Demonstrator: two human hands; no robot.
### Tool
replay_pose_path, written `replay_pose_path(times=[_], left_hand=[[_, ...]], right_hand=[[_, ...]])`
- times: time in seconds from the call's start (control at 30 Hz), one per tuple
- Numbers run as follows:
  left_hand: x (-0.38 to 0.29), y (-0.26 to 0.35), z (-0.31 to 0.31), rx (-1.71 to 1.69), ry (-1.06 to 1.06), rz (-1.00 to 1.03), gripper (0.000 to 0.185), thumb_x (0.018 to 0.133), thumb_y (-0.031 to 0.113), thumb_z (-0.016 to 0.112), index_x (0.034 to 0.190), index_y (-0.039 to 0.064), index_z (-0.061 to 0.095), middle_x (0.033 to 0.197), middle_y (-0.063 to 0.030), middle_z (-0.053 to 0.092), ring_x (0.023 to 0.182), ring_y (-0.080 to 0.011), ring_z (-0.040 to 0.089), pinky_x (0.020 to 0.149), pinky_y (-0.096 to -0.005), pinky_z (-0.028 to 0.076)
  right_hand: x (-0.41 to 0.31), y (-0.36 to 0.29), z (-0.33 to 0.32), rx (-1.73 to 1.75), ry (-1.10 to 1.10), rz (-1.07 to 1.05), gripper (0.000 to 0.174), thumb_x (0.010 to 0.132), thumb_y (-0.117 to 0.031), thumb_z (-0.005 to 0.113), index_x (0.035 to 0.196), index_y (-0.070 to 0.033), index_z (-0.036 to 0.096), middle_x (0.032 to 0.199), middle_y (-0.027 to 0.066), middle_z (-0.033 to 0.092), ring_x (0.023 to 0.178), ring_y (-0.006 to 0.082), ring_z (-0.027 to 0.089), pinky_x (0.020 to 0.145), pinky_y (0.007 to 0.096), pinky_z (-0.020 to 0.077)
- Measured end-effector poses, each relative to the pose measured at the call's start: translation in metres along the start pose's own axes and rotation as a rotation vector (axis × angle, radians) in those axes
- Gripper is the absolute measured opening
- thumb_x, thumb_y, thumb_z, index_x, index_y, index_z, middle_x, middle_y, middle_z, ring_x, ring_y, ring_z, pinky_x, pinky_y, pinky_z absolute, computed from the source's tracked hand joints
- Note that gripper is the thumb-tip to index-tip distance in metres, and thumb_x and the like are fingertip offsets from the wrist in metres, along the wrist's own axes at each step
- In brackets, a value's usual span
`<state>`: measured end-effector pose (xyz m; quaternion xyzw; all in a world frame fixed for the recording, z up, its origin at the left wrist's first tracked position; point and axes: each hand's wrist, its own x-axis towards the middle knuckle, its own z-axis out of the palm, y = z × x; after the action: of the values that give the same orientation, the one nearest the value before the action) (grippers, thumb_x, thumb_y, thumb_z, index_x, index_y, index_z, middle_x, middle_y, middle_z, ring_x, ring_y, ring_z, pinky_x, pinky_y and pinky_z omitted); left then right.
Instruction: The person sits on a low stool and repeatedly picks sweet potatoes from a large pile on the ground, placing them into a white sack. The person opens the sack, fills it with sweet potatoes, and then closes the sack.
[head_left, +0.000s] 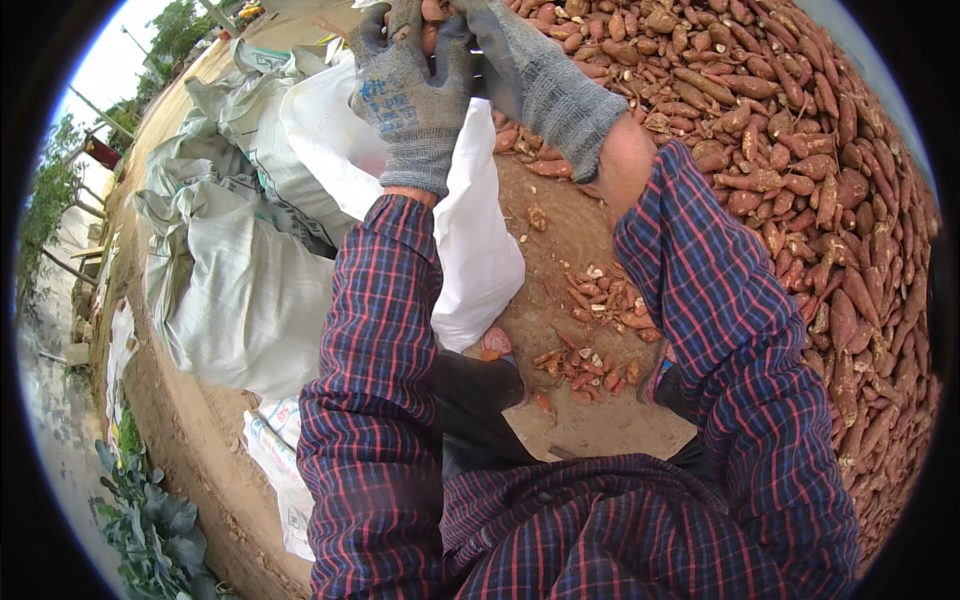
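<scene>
Both my hands wear grey knit work gloves with darker coated palms and meet at the top edge of the view. My left hand (405, 94) shows its back, with faded blue print, and its fingers curl around reddish sweet potatoes (429, 34). Pressed close beside it is my right hand (501, 64), its fingertips partly hidden by the left glove and the picture's edge, so its grip is unclear. Below them a white woven sack (476, 255) stands with its mouth open, partly behind my left forearm.
A large heap of sweet potatoes (810, 172) rises along the right. Smaller broken pieces (585, 367) lie between my feet. Bulging woven sacks (240, 292) stand at left, with flat printed sacks (281, 450) nearer me. Leafy plants (161, 532) edge the dirt ground (187, 450).
</scene>
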<state>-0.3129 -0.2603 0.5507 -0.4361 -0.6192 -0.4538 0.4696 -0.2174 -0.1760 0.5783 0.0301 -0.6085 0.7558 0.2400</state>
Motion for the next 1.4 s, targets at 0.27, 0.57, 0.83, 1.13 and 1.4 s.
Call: replay_pose_path(times=[0.27, 0.57, 0.83, 1.13, 1.4], left_hand=[[-0.012, -0.071, -0.045, 0.384, -0.909, -0.492, 0.063, 0.086, 0.057, 0.056, 0.134, 0.016, 0.058, 0.137, -0.0156, 0.054, 0.123, -0.0312, 0.056, 0.103, -0.0444, 0.043], [-0.227, 0.101, -0.016, -0.449, -0.681, -0.468, 0.038, 0.091, 0.039, 0.062, 0.116, 0.011, 0.066, 0.099, -0.0126, 0.069, 0.086, -0.0265, 0.068, 0.076, -0.0357, 0.052], [-0.517, 0.094, -0.012, 0.133, -1.631, -1.025, 0.061, 0.089, 0.053, 0.05, 0.136, 0.015, 0.054, 0.135, -0.0215, 0.053, 0.124, -0.0369, 0.052, 0.1, -0.044, 0.044], [-0.57, 0.115, -0.031, 0.149, -1.776, -0.722, 0.069, 0.089, 0.057, 0.052, 0.146, 0.018, 0.041, 0.133, -0.0232, 0.053, 0.119, -0.0403, 0.055, 0.094, -0.0485, 0.047], [-0.572, 0.115, -0.038, 0.19, -1.437, -0.738, 0.05, 0.089, 0.046, 0.06, 0.122, 0.009, 0.062, 0.133, -0.0166, 0.054, 0.113, -0.035, 0.058, 0.091, -0.0456, 0.048]], right_hand=[[0.017, 0.052, 0.017, -0.436, -0.114, 0.303, 0.096, 0.082, -0.069, 0.061, 0.143, 0.001, 0.037, 0.131, 0.0348, 0.046, 0.117, 0.048, 0.056, 0.094, 0.051, 0.0531], [-0.218, 0.13, -0.153, 0.016, 0.247, 0.367, 0.06, 0.098, -0.047, 0.051, 0.134, 0.001, 0.049, 0.128, 0.0174, 0.059, 0.111, 0.0289, 0.063, 0.095, 0.0385, 0.0535], [-0.49, 0.333, -0.225, -0.152, 0.906, 1.46, 0.056, 0.093, -0.049, 0.056, 0.127, -0.004, 0.053, 0.113, 0.0137, 0.065, 0.093, 0.0324, 0.067, 0.081, 0.0418, 0.0533], [-0.519, 0.363, -0.21, -0.845, 0.764, 1.36, 0.062, 0.087, -0.056, 0.058, 0.129, -0.011, 0.051, 0.102, 0.0204, 0.068, 0.098, 0.0389, 0.065, 0.081, 0.0473, 0.0497], [-0.538, 0.372, -0.222, -0.954, 0.827, 1.372, 0.067, 0.087, -0.057, 0.056, 0.137, -0.015, 0.043, 0.112, 0.0191, 0.067, 0.101, 0.0391, 0.065, 0.083, 0.0491, 0.0484]])
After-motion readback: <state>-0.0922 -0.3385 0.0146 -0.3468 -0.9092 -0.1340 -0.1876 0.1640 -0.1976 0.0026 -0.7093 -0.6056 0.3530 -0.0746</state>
